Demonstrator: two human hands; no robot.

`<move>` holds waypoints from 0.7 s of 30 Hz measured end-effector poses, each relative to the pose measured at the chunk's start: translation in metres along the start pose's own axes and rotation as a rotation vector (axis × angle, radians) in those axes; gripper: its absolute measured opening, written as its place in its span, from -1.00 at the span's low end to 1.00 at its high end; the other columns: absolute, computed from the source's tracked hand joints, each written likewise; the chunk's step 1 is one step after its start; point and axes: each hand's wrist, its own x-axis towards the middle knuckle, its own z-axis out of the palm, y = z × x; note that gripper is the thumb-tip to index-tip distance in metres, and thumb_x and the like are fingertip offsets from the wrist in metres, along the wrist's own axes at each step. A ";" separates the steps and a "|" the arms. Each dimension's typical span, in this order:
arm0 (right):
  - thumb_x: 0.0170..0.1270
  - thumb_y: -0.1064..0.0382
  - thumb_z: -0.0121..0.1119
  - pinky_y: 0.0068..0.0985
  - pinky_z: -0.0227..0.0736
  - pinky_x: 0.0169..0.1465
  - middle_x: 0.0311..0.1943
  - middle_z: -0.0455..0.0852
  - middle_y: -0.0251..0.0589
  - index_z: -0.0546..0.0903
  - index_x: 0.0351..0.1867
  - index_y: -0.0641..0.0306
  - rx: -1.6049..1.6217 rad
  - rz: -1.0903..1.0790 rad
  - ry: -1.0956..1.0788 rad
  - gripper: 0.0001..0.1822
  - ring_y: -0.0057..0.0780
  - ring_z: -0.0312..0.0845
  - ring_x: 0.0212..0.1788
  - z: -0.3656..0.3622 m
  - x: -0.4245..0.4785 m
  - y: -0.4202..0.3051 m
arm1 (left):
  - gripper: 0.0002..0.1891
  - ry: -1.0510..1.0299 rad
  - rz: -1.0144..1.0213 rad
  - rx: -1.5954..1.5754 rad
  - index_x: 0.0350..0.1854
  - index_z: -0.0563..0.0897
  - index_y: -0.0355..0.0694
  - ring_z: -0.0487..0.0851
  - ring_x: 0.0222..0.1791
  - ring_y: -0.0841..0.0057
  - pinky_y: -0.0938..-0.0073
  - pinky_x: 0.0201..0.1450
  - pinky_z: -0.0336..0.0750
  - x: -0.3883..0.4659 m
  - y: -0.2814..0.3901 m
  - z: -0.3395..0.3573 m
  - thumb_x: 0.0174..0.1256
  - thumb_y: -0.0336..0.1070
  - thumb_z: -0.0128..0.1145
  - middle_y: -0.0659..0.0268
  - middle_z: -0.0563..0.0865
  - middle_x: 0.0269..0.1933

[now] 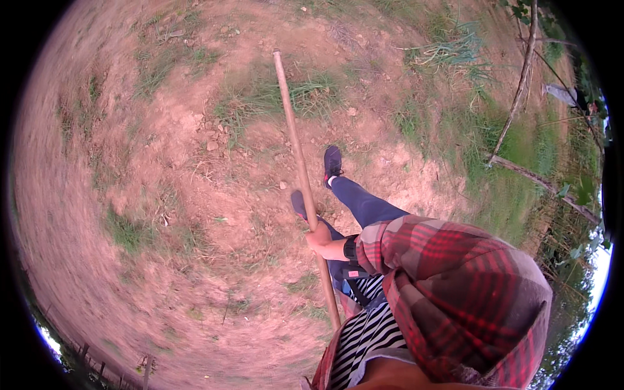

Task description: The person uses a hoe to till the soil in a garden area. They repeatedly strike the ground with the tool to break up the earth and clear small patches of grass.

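A long wooden pole (294, 129) runs from the upper middle of the view down past my legs. My right hand (320, 237) is closed around it, with a black band (350, 247) on the wrist. The far end of the pole (277, 51) looks darker and lies over the soil. Its near end goes out of sight by my striped shirt (370, 329). A red plaid sleeve (453, 278) covers the right arm. My left hand is out of view. Two dark shoes (333, 161) stand on bare ground, the left one partly behind the pole.
Reddish, cloddy soil (185, 141) carries grass tufts (312, 92). Long blue-green leaves (453, 46) lie at the upper right. An upright branch (519, 87) and a slanting wooden rail (541, 183) edge the right side, near dense plants. Posts (147, 371) stand at the lower left.
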 end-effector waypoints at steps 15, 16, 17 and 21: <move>0.01 0.38 0.03 -0.41 0.25 -0.79 -0.77 0.41 -0.18 0.39 -0.53 0.40 0.422 -0.292 0.238 -0.89 -0.39 0.38 -0.81 -0.082 0.050 -0.149 | -0.78 0.325 0.604 0.029 -0.38 0.36 -0.21 0.54 -0.58 0.03 0.09 -0.53 0.37 0.062 0.084 -0.066 -0.08 -0.33 0.09 0.01 0.54 -0.62; -0.01 0.36 0.05 -0.38 0.27 -0.78 -0.78 0.43 -0.16 0.40 -0.63 0.39 0.487 -0.285 0.214 -0.84 -0.35 0.40 -0.80 -0.100 0.059 -0.152 | -0.79 0.350 0.658 0.035 -0.38 0.36 -0.21 0.53 -0.59 0.03 0.09 -0.53 0.38 0.064 0.098 -0.075 -0.08 -0.34 0.08 0.02 0.53 -0.63; -0.01 0.36 0.04 -0.39 0.26 -0.77 -0.79 0.40 -0.17 0.39 -0.64 0.38 0.586 -0.277 0.172 -0.84 -0.35 0.38 -0.80 -0.116 0.074 -0.156 | -0.79 0.372 0.713 0.042 -0.38 0.36 -0.21 0.53 -0.60 0.04 0.10 -0.54 0.38 0.062 0.112 -0.087 -0.07 -0.35 0.08 0.03 0.53 -0.64; 0.01 0.36 0.03 -0.39 0.22 -0.77 -0.80 0.36 -0.21 0.38 -0.66 0.34 0.825 -0.592 -0.001 -0.84 -0.38 0.33 -0.81 -0.134 0.133 -0.083 | -0.78 0.367 0.796 0.209 -0.41 0.36 -0.21 0.54 -0.64 0.16 0.21 -0.57 0.41 0.041 0.130 -0.116 -0.11 -0.35 0.11 0.12 0.52 -0.64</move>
